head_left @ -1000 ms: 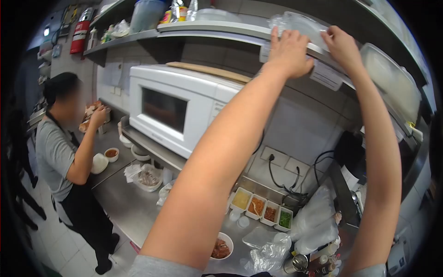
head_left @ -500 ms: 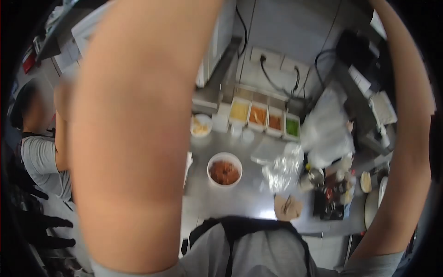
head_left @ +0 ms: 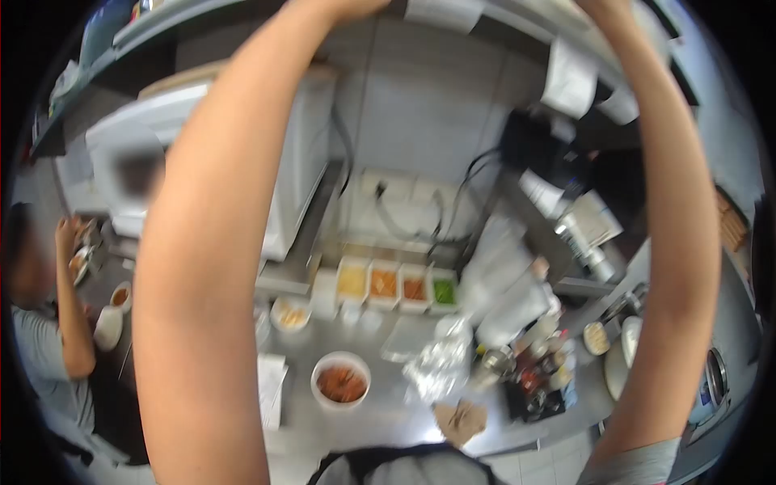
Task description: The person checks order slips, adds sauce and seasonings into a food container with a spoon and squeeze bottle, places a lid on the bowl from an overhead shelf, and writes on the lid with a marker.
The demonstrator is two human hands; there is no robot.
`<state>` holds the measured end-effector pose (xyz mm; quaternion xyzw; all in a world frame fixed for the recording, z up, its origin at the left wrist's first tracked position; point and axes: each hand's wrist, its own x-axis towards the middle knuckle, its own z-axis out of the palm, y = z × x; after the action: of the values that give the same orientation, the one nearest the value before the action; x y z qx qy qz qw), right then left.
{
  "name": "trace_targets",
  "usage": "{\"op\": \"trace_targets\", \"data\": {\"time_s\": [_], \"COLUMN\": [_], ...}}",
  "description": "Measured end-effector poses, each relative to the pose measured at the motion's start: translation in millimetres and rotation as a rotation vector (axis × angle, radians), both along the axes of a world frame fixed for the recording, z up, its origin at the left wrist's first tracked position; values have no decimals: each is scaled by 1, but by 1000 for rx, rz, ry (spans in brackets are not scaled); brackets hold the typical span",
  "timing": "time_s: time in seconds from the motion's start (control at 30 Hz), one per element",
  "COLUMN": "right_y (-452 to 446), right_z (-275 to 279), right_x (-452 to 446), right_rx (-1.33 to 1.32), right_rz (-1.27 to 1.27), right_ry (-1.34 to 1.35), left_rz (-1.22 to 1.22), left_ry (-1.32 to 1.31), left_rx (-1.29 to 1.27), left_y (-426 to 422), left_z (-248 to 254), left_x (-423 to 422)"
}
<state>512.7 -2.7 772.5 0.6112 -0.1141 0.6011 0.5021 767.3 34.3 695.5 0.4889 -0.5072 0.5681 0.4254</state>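
- Along the front edge of the shelf (head_left: pixel 521 23), above the tabletop (head_left: pixel 392 427), the left hand (head_left: pixel 360 6) and right hand (head_left: pixel 600 5) are held well apart.
- The view cuts off the fingers, so I cannot tell whether either grip is wide, narrow or holding anything.
- The shelf label (head_left: pixel 446 13), on that edge beside the left hand, looks light and thin; a side-edge pinch should suit.
- The white paper (head_left: pixel 571 79), hanging lower, near the right hand, seems limp and tearable, best taken at a lower corner.
- The shelf edge itself looks stiff and smooth.
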Motion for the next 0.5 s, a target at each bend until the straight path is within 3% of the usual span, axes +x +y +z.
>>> {"op": "trace_targets", "data": {"time_s": [0.07,0.1,0.17,0.3,0.4,0.43,0.5], "right_y": [-8,0,-32,-35,-52,-43,-54], "right_z": [22,20,40,44,57,48,41], "right_x": [-21,-31,-59,-92,-117,-116,-111], "right_rx": [42,121,260,388,556,535,405], "right_rz": [-101,-157,-374,-308,-201,-306,-267], "right_ry": [-205,-246,-272,-203,-301,-317,-250], "left_rz": [33,63,25,-2,-16,-13,-2], "left_ry": [40,-16,5,46,68,85,119], "left_rx": [41,-69,-24,44,49,52,60], "left_y": [14,-5,3,8,10,10,11], "left_z": [-3,-2,-3,-3,-5,-5,-5], "left_x": [-11,3,-5,-9,-13,-16,-20]}}
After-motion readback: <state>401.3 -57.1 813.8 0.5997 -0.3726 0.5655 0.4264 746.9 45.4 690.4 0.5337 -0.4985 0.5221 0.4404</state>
